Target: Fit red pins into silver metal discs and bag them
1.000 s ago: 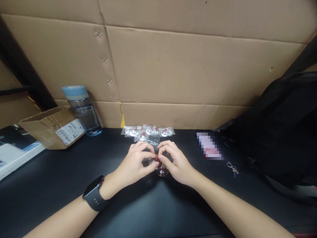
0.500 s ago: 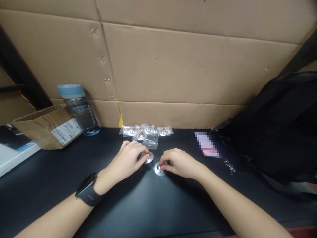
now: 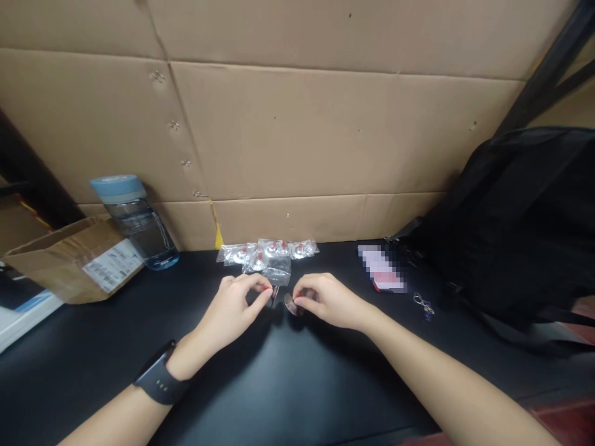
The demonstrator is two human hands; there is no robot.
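Observation:
My left hand (image 3: pixel 236 305) pinches the red knob of a finger cymbal (image 3: pixel 276 295), a small silver disc seen nearly edge-on. Facing it, my right hand (image 3: pixel 331 301) grips another finger cymbal (image 3: pixel 290 305) by its red knob, the shiny disc turned toward the left. The two discs are tilted up with a narrow gap between them, above the black tabletop (image 3: pixel 279 384). Just behind my hands lie several more silver discs with red knobs in clear plastic bags (image 3: pixel 300 249). A crumpled clear bag (image 3: pixel 277 271) sits in front of them.
A blue-capped water bottle (image 3: pixel 139 229) and a brown paper bag (image 3: pixel 56 263) stand at the left. On the right are a blurred phone-like object (image 3: pixel 381 267), a small beaded trinket (image 3: pixel 424 306) and a black backpack (image 3: pixel 525 229). A cardboard wall (image 3: pixel 288 136) closes the back.
Both finger cymbals, flat on or near the tabletop before, are now tilted up to face each other. My hands hold the same knobs. The camera view has shifted slightly.

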